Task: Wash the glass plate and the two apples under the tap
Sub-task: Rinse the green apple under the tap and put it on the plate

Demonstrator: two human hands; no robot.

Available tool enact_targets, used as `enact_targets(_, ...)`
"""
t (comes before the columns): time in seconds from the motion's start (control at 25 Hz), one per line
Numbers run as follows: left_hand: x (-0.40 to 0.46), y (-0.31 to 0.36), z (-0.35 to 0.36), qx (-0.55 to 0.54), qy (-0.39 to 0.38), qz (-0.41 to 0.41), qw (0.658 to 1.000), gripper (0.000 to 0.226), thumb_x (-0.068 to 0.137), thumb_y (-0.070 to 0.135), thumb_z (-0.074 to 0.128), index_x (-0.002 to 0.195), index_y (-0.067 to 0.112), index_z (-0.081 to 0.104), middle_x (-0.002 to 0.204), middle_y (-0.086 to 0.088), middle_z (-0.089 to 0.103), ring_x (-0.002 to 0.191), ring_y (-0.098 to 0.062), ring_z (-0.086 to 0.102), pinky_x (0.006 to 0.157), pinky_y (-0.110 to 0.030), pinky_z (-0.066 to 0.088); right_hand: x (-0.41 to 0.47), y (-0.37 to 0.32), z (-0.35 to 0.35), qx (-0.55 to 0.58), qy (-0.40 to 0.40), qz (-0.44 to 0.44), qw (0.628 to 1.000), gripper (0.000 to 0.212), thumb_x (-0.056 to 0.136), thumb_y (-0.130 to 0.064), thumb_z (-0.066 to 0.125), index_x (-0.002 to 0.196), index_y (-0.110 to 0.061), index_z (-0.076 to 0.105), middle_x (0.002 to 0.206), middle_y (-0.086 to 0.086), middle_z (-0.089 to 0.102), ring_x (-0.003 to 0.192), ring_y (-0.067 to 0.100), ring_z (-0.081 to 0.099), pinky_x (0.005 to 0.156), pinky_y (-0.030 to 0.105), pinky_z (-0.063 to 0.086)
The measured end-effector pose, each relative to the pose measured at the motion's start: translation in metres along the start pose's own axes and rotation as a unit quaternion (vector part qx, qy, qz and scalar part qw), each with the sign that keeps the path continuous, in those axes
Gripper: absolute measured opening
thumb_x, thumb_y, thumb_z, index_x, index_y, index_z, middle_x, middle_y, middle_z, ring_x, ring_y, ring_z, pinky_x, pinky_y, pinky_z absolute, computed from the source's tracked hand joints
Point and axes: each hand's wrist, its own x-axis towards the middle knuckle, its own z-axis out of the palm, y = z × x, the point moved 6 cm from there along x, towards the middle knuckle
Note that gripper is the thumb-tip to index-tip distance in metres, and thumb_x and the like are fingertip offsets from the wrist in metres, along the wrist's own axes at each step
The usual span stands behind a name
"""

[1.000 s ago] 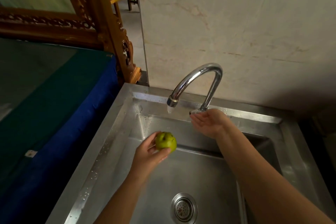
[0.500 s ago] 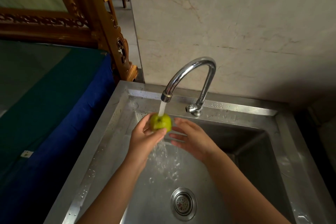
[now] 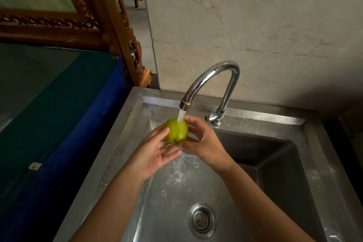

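Note:
A green apple (image 3: 176,131) sits directly under the running stream from the chrome tap (image 3: 213,78). My left hand (image 3: 152,153) touches the apple's left side with its fingers spread and nearly straight. My right hand (image 3: 204,140) cups the apple from the right, fingers curled round its far side and thumb under it. Water splashes down into the steel sink (image 3: 125,139) below the hands. No glass plate and no second apple are in view.
The drain strainer (image 3: 202,220) lies at the basin's bottom, near me. The tap handle (image 3: 213,117) is at the tap's base on the sink's back ledge. A blue and green covered surface (image 3: 59,124) borders the sink on the left, with carved wooden furniture (image 3: 117,25) behind it.
My right hand left the tap handle and closed onto the apple's right side. Water started running. My left hand raised the apple under the stream, then loosened to spread fingers.

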Motion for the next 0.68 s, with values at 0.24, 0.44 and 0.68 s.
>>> enact_targets(0.24,-0.006,0.009,0.005,0.16,0.05,0.157,0.973,0.053,0.073,-0.006,0.068,0.11,0.031,0.058,0.126,0.001,0.055,0.098,-0.017,0.068,0.079,-0.032,0.058,0.003,0.032,-0.051,0.107,0.229,0.131,0.959,0.033,0.088,-0.013,0.058,0.12,-0.01,0.052,0.12,0.013,0.06,0.099,0.02,0.062,0.085,0.031,0.052)
enact_targets(0.44,-0.005,0.013,0.011,0.165,0.031,0.176,0.97,0.055,0.073,-0.003,0.069,0.112,0.034,0.057,0.125,0.004,0.056,0.1,-0.017,0.068,0.08,-0.034,0.057,0.033,0.04,-0.083,0.031,0.286,0.23,0.93,0.021,0.083,-0.031,0.065,0.07,-0.016,0.059,0.093,0.008,0.069,0.068,0.013,0.063,0.061,0.024,0.047)
enact_targets(0.68,-0.007,0.01,0.013,0.22,0.037,0.167,0.96,0.06,0.071,0.0,0.071,0.12,0.031,0.054,0.127,0.003,0.055,0.105,-0.02,0.066,0.083,-0.037,0.057,0.038,0.059,-0.089,0.007,0.312,0.237,0.92,0.019,0.081,-0.025,0.064,0.07,-0.01,0.063,0.085,0.009,0.073,0.067,0.018,0.065,0.079,0.035,0.056)
